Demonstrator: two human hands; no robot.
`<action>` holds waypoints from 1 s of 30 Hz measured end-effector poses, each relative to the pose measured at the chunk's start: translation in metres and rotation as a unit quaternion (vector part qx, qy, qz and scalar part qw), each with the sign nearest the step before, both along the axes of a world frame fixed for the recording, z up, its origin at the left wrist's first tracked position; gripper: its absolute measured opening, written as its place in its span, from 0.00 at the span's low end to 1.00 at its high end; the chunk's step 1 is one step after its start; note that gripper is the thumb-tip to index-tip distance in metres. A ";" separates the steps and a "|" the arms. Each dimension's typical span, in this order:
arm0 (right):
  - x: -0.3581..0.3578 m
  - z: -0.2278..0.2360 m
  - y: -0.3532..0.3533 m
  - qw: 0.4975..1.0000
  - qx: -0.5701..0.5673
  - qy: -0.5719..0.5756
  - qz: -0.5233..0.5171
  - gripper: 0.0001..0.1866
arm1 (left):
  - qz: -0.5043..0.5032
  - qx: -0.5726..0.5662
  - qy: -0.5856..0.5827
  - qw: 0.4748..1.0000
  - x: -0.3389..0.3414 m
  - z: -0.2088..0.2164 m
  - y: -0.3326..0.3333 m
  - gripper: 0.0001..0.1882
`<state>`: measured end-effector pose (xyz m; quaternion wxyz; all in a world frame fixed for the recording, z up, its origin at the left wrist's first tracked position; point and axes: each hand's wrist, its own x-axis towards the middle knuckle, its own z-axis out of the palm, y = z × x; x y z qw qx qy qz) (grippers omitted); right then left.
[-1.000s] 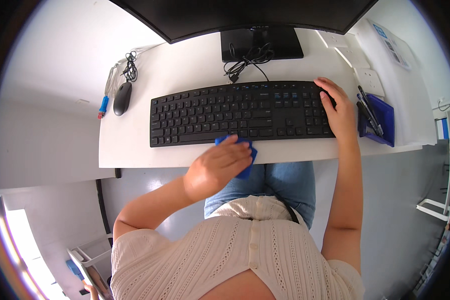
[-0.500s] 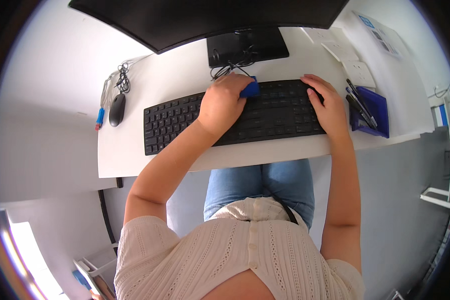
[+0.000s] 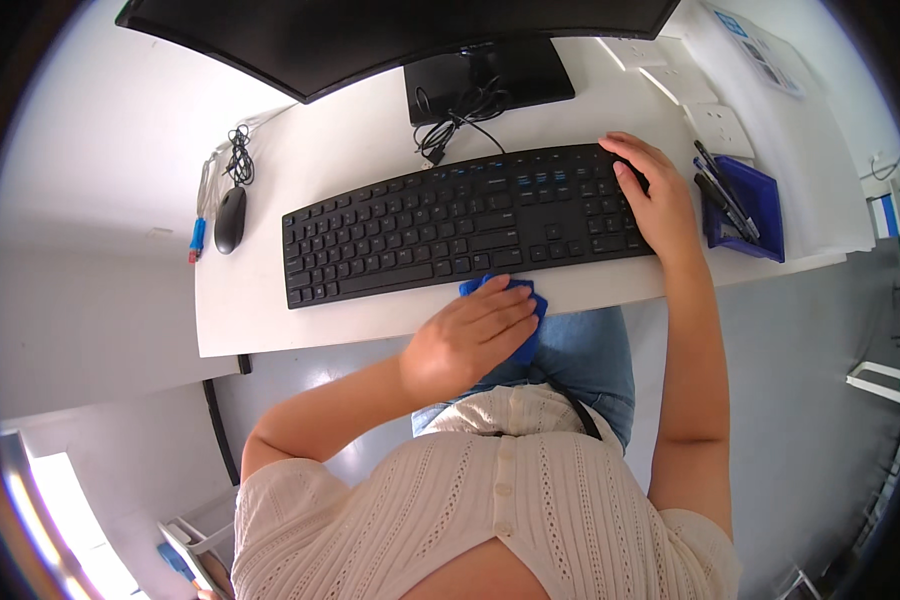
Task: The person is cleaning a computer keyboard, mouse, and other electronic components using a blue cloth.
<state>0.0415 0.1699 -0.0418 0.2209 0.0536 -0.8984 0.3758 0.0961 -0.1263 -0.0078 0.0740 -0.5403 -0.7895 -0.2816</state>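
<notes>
A black keyboard [image 3: 400,232] lies across the white desk [image 3: 590,290]. My left hand [image 3: 473,335] is at the desk's front edge, just below the keyboard, its fingers pressed together over a blue cloth [image 3: 539,303]. Part of the cloth hangs past the edge above my lap; the rest is hidden beneath the fingers. At the keyboard's right end, my right hand [image 3: 662,200] holds the corner, with thumb and fingers around its far side.
A black monitor [image 3: 400,40] stands at the back on its dark base, where a coiled black cable [image 3: 460,118] lies. To the left is a black mouse [image 3: 230,220] with bundled cord. A blue pen holder [image 3: 765,200] and white sockets [image 3: 718,130] sit at the right.
My left hand has drawn the blue cloth from the keyboard's far edge toward me, to the desk's front edge. My right hand stays on the keyboard's right end.
</notes>
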 end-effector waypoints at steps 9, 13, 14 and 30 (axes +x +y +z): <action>0.028 0.039 -0.007 0.976 0.006 0.214 -0.038 0.14 | 0.179 0.423 -0.550 0.698 0.026 0.011 -0.021 0.15; 0.086 0.060 -0.083 0.969 -0.188 0.046 0.157 0.26 | 0.115 0.525 -0.616 0.576 0.024 0.015 -0.007 0.17; 0.094 0.065 -0.105 0.962 -0.202 0.009 0.185 0.31 | 0.115 0.529 -0.615 0.574 0.028 0.008 -0.003 0.17; 0.006 0.059 -0.152 0.974 0.151 0.138 0.101 0.16 | 0.395 -0.078 0.067 0.913 -0.035 -0.011 -0.043 0.32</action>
